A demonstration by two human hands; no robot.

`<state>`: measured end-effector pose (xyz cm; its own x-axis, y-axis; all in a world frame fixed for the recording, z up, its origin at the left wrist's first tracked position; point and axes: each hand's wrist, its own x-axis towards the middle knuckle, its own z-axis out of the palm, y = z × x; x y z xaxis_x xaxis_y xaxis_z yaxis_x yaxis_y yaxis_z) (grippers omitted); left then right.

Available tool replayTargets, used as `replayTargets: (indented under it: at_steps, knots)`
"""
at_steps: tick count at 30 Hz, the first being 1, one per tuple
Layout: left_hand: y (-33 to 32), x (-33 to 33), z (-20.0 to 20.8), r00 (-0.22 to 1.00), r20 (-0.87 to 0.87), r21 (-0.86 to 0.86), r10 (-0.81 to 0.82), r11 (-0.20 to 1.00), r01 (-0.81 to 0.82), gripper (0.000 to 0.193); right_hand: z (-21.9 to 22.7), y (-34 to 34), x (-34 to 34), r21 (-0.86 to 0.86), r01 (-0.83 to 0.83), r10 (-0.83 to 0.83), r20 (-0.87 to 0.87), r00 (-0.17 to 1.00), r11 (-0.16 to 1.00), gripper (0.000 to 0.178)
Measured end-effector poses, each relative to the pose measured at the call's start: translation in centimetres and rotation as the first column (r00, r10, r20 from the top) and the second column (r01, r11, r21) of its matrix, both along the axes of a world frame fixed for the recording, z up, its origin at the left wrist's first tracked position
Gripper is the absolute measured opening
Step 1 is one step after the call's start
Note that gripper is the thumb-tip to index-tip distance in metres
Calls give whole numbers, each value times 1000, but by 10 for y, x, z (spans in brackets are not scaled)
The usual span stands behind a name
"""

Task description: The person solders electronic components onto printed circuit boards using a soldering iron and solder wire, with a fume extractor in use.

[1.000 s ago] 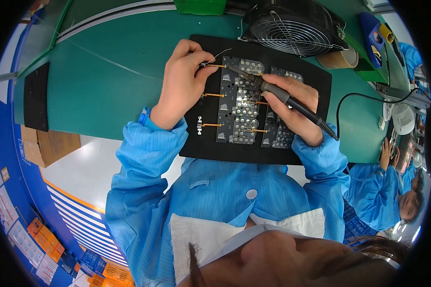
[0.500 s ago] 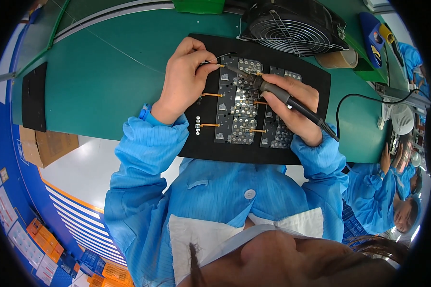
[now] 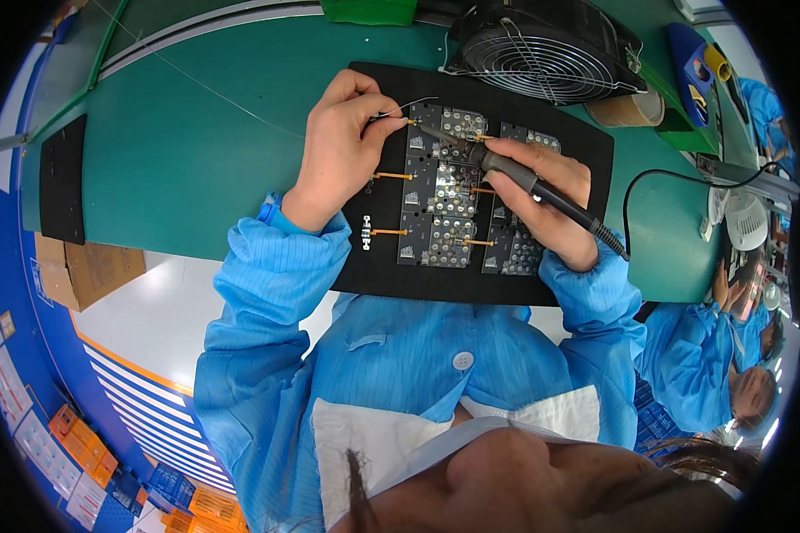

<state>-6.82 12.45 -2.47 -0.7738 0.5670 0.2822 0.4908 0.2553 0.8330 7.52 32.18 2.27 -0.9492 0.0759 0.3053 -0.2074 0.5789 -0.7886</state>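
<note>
My right hand (image 3: 551,182) is closed around a black soldering iron (image 3: 542,188). The iron's tip points up and left, at the top left circuit board (image 3: 426,142) of a group of several dark boards. My left hand (image 3: 342,142) is pinched at that board's left edge on a thin solder wire (image 3: 418,100), whose free end curves out past the fingers. Just under the fingertips shows an orange flex cable (image 3: 412,122). Similar orange strips (image 3: 393,176) stick out from other boards, one ending in a small white connector (image 3: 366,233). The exact contact at the tip is too small to make out.
The boards lie on a black mat (image 3: 382,275) on a green table (image 3: 196,178). Behind the mat stands a black fan (image 3: 542,53), with a tape roll (image 3: 627,108) beside it. The iron's cord (image 3: 631,200) loops at right. A co-worker (image 3: 693,364) sits at far right.
My hands hold almost the same place; the iron's tip has shifted very slightly. At far right the co-worker's arm and hand have moved.
</note>
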Motion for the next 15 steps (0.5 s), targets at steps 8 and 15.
replayTargets:
  at_steps: [8, 15]
  knots:
    - [0, 0, 0, 1000, 15, 9, 0, 1000, 0, 11, 1, 1, -1, -2, 13, -13, -6, 1000, 1000, 31]
    - [0, 1, 2, 1000, 21, 10, 1, 1000, -2, 11, 0, 0, 0, -12, 39, -39, 18, 999, 999, 31]
